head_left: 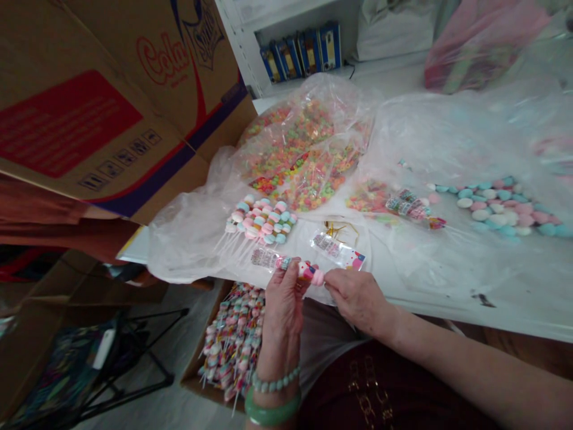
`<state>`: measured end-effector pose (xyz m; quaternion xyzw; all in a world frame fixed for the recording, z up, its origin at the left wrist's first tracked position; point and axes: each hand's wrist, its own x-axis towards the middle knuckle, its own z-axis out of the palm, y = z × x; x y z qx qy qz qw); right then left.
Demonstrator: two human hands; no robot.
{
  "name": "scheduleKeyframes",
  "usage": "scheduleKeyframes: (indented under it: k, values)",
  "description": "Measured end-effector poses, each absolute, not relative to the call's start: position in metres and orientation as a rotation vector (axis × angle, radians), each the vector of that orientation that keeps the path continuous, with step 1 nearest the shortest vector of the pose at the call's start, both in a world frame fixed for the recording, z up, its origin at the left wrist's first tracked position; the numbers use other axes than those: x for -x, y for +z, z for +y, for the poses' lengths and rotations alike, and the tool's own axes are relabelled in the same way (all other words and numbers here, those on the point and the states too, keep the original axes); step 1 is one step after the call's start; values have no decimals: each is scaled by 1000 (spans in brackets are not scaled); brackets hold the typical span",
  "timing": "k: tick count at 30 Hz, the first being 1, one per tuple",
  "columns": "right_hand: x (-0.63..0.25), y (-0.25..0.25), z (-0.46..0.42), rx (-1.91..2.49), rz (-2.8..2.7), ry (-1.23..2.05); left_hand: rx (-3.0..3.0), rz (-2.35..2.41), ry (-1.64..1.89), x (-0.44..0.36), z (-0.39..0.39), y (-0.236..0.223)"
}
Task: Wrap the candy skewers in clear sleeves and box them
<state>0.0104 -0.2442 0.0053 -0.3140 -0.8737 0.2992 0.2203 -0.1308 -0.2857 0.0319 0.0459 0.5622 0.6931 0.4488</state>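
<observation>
My left hand [286, 292] is closed around a marshmallow skewer [307, 272] that sits in a clear printed wrapper [265, 258]. At the skewer's lower end, my right hand [360, 298] has its fingers pinched together over the stick, which they hide. Just beyond my hands lies a flat printed wrapper [329, 246] with gold twist ties [340, 229] beside it. To the left, a pile of unwrapped marshmallow skewers [264, 220] rests on plastic, white sticks pointing toward me. A wrapped skewer [412, 206] lies farther right.
A big bag of colourful ring-shaped candy [308, 143] covers the table's back. Loose marshmallows [501, 206] spread under plastic at right. A tall cola carton [125, 107] stands at left. Below the table edge, a box [194, 373] holds many wrapped skewers [235, 334].
</observation>
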Motion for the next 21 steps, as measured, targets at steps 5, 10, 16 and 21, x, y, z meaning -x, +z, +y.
scheduleKeyframes:
  k: [5,10,16,21]
  values:
    - [-10,0,-242,839,-2382,1001,-55,1320,1791,140,-287,27]
    - [-9,-1,-240,892,-2219,1249,-56,1279,1876,155,-288,22]
    - [-3,0,-237,1092,-1974,1531,-92,1315,1869,156,-289,21]
    - [-7,5,-239,1097,-2226,1019,-119,1383,1823,149,-289,26]
